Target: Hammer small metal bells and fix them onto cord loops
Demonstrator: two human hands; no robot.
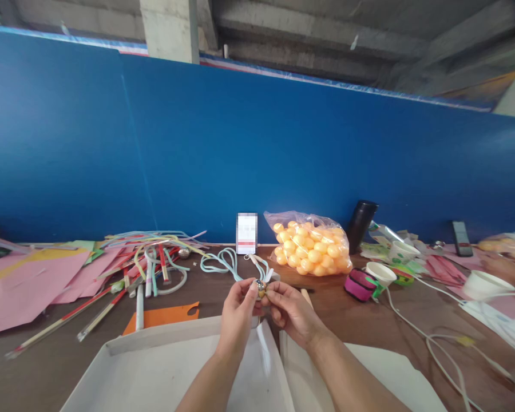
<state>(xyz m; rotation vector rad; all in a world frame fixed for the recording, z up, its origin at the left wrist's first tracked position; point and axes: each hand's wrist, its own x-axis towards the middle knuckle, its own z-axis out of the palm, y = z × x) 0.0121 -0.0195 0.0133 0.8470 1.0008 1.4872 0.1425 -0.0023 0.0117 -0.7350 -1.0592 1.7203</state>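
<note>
Small piece (261,287), shiny and partly gold, sits pinched between the fingertips of both hands, held just above the table (360,326) at the far edge of a white tray (154,357). What it is cannot be told; it is too small. The left hand (238,312) grips it from the left with thumb and forefinger, and the right hand (292,312) grips it from the right, fingers curled in. The two hands touch at the tips.

Just beyond them lie pale blue cords (218,262). A bag of orange balls (311,246) stands near, to the right of the cords, with a black cup (360,224) tilted beside it. Left of the cords is a heap of coloured tubes (154,263), then pink paper (34,280). An orange card (163,316) lies by the tray. A magenta roll (359,284), white cups (380,272) and a white cable (433,340) lie to the right. A blue wall (257,143) backs the table.
</note>
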